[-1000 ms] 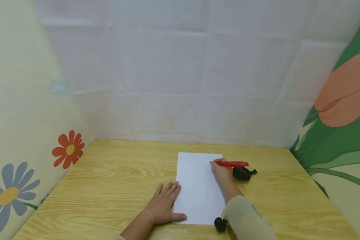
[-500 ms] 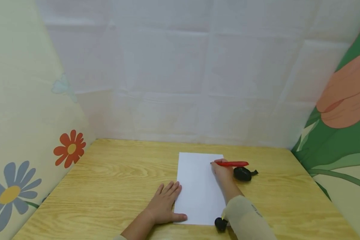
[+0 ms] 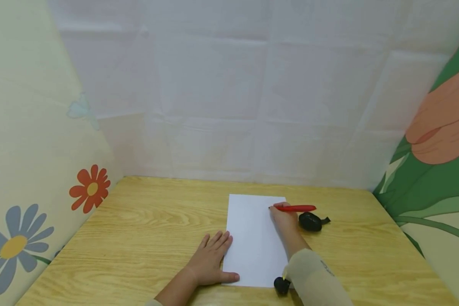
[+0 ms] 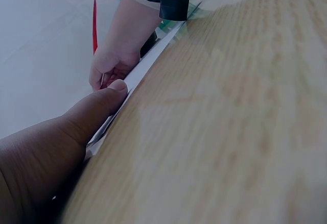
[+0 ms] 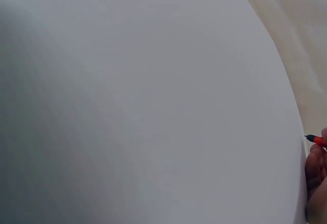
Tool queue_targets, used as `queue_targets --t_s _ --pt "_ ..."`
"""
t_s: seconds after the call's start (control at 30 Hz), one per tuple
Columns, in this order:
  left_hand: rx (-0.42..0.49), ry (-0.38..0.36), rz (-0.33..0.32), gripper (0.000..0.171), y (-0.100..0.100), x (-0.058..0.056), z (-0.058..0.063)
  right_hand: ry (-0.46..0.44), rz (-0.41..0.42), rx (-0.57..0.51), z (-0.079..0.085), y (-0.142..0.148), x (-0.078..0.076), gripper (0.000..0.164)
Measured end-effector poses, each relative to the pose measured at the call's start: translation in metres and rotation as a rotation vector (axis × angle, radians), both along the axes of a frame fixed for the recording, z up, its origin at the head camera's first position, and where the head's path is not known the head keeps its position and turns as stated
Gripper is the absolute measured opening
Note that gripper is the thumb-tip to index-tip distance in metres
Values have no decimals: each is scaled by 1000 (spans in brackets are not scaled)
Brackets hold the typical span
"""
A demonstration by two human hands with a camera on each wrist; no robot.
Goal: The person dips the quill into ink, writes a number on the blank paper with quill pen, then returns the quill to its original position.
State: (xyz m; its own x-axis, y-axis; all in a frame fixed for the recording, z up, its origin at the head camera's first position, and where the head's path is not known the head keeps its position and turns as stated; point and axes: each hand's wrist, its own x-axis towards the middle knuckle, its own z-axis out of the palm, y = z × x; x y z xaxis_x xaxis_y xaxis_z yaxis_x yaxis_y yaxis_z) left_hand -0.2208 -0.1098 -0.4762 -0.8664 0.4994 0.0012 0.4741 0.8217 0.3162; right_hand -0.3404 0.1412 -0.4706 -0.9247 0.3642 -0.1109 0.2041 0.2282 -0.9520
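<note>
Red pen pinched in right hand, tip at far right of paper | left hand spread, gripping nothing, thumb on paper | paper flat on tabletop, may skew if thumb pressure's light | black object beside right hand, bumpable if wrist swings

White rectangular paper sheet: right edge partly hidden by right hand and beige fabric sleeve. Dark marking on sleeve too small to read. Slim red pen: tip contact unclear; cut off at right edge in right wrist view, same for right hand. Dark patch there blurred, unidentifiable. Left hand cut off by left wrist view's left edge.
</note>
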Motion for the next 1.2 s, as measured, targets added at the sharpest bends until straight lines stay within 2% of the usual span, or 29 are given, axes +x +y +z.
queue_targets --t_s 0.77,1.2 --pt "11 -7 -4 108 0 -1 -1 -7 -4 -39 -1 -1 0 19" --pt "31 -11 -14 109 -1 -1 -2 -42 34 -47 3 -1 3 20"
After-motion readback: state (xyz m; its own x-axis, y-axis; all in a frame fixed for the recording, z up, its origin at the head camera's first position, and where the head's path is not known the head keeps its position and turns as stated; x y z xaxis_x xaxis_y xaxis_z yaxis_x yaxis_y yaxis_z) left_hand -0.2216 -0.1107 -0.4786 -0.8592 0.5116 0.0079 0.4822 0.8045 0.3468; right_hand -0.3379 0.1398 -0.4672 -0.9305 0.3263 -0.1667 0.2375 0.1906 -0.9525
